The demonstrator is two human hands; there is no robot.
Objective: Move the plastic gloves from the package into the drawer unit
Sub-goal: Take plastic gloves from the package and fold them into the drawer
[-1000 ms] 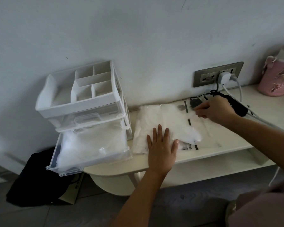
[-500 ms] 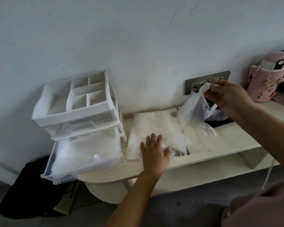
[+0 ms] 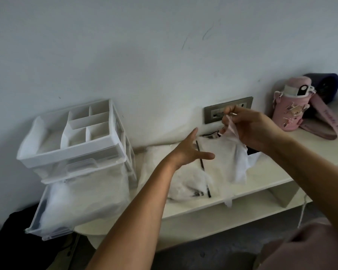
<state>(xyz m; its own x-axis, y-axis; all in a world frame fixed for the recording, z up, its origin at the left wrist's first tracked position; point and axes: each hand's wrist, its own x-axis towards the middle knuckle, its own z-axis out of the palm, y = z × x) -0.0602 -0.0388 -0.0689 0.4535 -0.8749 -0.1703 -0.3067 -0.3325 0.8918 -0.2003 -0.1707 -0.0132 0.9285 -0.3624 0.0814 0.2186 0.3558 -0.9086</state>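
One open drawer point(image 3: 53, 227) at shelf's point(image 3: 271, 172) left end holds plastic gloves point(image 3: 82, 197); right hand point(image 3: 256, 129) pinches a glove point(image 3: 238, 160) over the package point(image 3: 183, 172); left hand point(image 3: 189, 151) spread, empty.

A pale, dimly lit wall point(image 3: 144, 45) with faint scuffs fills the view from 9 through 12 to 3 o'clock and carries a grey socket plate point(image 3: 242, 103) at 2 o'clock. A cream two-tier shelf point(image 3: 271, 172) runs along it toward 4 o'clock, above a dark grey floor point(image 3: 213, 254) at 6 o'clock.
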